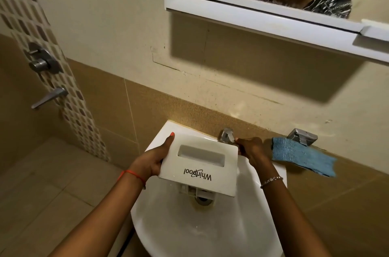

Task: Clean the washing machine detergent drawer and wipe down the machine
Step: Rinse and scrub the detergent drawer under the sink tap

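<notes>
I hold a white detergent drawer (197, 167) with upside-down "Whirlpool" lettering over the white sink (168, 227), its front panel facing me. My left hand (152, 162) grips the drawer's left edge, thumb along the top corner. My right hand (251, 151) is at the drawer's upper right corner, with a fingertip reaching the chrome tap (227, 135). The drawer hides part of its fingers. A blue cloth (303, 157) lies draped on the ledge to the right of the sink.
A second chrome fitting (302, 136) sits on the wall above the blue cloth. A white mirror cabinet (273, 23) juts out overhead. Shower valves (42, 61) and a lever tap (50, 96) are on the tiled wall at left. The sink drain (203, 201) lies under the drawer.
</notes>
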The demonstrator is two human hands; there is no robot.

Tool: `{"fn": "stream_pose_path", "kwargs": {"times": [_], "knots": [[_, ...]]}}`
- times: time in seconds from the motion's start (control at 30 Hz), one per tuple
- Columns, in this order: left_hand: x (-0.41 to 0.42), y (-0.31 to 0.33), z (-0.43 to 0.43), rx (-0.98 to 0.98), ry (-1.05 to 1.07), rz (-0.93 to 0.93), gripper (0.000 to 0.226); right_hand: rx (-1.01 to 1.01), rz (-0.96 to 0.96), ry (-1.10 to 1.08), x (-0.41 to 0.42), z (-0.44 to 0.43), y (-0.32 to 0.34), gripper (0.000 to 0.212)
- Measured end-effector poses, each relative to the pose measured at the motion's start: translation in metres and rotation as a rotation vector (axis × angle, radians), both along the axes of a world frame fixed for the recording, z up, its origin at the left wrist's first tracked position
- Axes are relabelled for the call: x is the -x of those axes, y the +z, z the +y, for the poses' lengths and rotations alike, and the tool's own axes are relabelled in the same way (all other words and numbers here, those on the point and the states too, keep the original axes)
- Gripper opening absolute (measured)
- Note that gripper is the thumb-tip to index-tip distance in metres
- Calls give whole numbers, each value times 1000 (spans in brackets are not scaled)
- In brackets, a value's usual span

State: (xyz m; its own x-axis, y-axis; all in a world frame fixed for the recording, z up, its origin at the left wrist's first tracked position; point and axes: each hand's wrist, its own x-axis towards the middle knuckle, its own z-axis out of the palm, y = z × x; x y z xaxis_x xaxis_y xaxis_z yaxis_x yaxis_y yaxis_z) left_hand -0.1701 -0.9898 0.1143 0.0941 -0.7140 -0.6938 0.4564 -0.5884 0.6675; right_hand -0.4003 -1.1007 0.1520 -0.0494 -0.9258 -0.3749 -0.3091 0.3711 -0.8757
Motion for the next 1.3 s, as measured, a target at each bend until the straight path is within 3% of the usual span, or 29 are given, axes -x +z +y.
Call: {"fn": "stream_pose_path", "kwargs": {"times": [0.17, 0.4, 0.53, 0.7, 0.8, 0.9, 0.97, 1.1, 1.23, 1.3], "knots": [[0, -1, 0, -7, -8, 16, 55, -23, 42, 52, -4, -4, 3, 31], [3, 1, 0, -32, -10, 36, 54, -191, -55, 91, -16, -10, -1, 10], [6, 4, -1, -31, -13, 22, 53, -168, -44, 136, -12, -8, -2, 14], [12, 10, -2, -39, -49, -9, 52, 93, 174, 421, -8, 3, 14, 24], [21, 16, -2, -10, -89, -51, 47, 144, 274, 769, -8, 15, 35, 26], [31, 24, -3, 2, -139, -129, 44, 211, 554, 1037, -11, 32, 41, 64], [33, 28, -5, 11, -171, -171, 44, 233, 605, 1042, -12, 44, 39, 82], [39, 38, -8, 29, -296, -207, 48, 296, 523, 978, -7, 62, 42, 71], [43, 53, -13, 31, -361, -207, 51, 287, 530, 898, 3, 76, 50, 84], [43, 58, -16, 66, -339, -147, 47, 296, 509, 859, 11, 79, 59, 78]]}}
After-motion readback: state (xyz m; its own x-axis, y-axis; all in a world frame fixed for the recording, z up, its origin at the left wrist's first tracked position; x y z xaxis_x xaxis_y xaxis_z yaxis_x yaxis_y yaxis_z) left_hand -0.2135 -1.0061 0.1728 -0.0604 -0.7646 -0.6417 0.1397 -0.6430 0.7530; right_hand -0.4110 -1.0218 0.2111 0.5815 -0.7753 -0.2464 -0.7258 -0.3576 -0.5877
